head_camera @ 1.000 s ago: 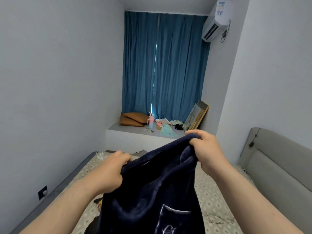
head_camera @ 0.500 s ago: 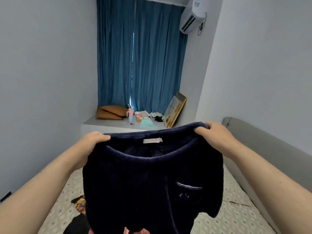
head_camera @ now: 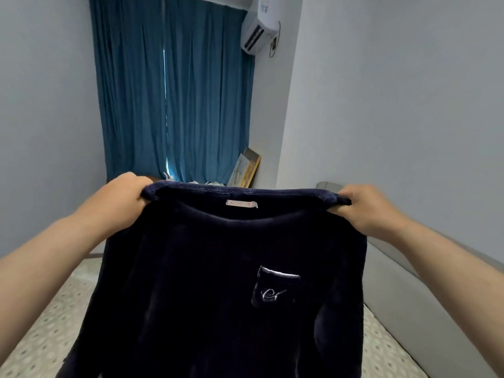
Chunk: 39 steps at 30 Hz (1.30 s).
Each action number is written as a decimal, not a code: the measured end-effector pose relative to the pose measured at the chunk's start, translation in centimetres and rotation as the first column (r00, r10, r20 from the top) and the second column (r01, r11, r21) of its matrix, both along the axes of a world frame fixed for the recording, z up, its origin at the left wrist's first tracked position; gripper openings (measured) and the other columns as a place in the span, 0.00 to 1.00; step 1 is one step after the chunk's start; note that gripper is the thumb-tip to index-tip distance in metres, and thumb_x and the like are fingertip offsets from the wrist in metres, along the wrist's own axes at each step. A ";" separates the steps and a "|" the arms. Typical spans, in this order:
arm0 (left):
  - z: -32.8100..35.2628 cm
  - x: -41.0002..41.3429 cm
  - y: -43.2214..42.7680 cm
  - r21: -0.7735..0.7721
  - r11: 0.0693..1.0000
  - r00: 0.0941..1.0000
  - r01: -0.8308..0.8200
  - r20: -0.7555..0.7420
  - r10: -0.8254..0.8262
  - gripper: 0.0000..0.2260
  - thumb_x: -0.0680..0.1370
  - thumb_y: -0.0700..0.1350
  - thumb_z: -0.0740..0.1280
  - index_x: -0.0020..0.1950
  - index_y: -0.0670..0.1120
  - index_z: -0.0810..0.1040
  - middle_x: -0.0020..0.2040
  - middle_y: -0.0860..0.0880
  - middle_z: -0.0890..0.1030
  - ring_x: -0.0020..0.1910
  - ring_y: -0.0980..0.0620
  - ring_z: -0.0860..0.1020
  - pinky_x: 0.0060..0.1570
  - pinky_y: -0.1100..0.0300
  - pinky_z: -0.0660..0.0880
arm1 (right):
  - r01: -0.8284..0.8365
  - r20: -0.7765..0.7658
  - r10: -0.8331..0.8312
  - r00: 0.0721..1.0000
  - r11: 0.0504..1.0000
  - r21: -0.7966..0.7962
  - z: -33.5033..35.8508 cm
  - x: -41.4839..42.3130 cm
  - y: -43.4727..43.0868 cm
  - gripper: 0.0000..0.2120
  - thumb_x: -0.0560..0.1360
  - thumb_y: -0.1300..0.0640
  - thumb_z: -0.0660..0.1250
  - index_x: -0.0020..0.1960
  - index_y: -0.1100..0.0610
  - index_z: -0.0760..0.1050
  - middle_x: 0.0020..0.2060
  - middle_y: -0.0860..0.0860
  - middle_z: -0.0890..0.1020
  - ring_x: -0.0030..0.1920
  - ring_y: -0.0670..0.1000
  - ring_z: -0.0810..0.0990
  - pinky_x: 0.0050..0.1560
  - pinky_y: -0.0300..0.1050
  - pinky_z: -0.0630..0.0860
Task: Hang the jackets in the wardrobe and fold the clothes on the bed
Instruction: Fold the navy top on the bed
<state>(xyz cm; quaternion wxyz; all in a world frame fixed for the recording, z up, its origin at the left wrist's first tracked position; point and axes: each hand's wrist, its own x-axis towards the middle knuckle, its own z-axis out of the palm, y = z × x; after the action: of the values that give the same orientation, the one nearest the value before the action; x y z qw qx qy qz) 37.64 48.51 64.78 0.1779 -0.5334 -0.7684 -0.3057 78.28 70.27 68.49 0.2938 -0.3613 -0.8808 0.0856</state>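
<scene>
Both hands, left hand (head_camera: 122, 199) and right hand (head_camera: 366, 207), grip the shoulders of a dark fleece top (head_camera: 218, 282), held spread above the bed (head_camera: 35, 331). Folding seems in hand; next, lay it flat, though its hem is hidden.

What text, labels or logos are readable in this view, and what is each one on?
Neck label on the navy top: pale pink, print too small to read.
Chest pocket: white cursive embroidery, perhaps "er", not certain.
Sticker on the air conditioner: blurred, unreadable.
No other text is visible.
</scene>
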 end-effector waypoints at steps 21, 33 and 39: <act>-7.3 8.2 7.0 -0.080 0.992 0.945 0.100 0.320 -0.070 0.15 0.74 0.45 0.73 0.34 0.43 0.70 0.32 0.45 0.75 0.34 0.47 0.73 0.31 0.53 0.63 | 0.378 0.156 -0.406 0.901 0.908 0.180 -7.0 12.5 -1.5 0.19 0.77 0.43 0.61 0.34 0.53 0.67 0.29 0.45 0.73 0.31 0.50 0.70 0.29 0.47 0.63; -17.5 9.4 10.8 -0.305 0.445 0.421 0.842 0.887 -0.190 0.21 0.71 0.61 0.75 0.50 0.44 0.85 0.43 0.45 0.86 0.40 0.52 0.83 0.40 0.61 0.76 | 0.547 0.241 -0.501 0.831 0.813 -0.197 -14.8 23.1 -3.7 0.15 0.75 0.48 0.70 0.33 0.53 0.74 0.29 0.49 0.79 0.33 0.48 0.78 0.37 0.51 0.75; -23.2 11.2 12.6 0.139 0.056 -0.139 0.989 0.990 0.002 0.10 0.84 0.37 0.61 0.60 0.31 0.74 0.49 0.44 0.81 0.46 0.54 0.79 0.39 0.64 0.71 | 0.626 0.179 -0.601 0.779 0.765 -0.155 -15.7 26.8 -1.5 0.18 0.71 0.53 0.73 0.30 0.57 0.68 0.23 0.50 0.74 0.30 0.53 0.75 0.32 0.50 0.69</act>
<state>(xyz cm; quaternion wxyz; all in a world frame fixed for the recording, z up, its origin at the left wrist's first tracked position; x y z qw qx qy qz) 48.81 61.09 41.57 -0.7360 -0.5645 -0.3253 -0.1839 105.10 68.74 52.77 0.2137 -0.6623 -0.7161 0.0536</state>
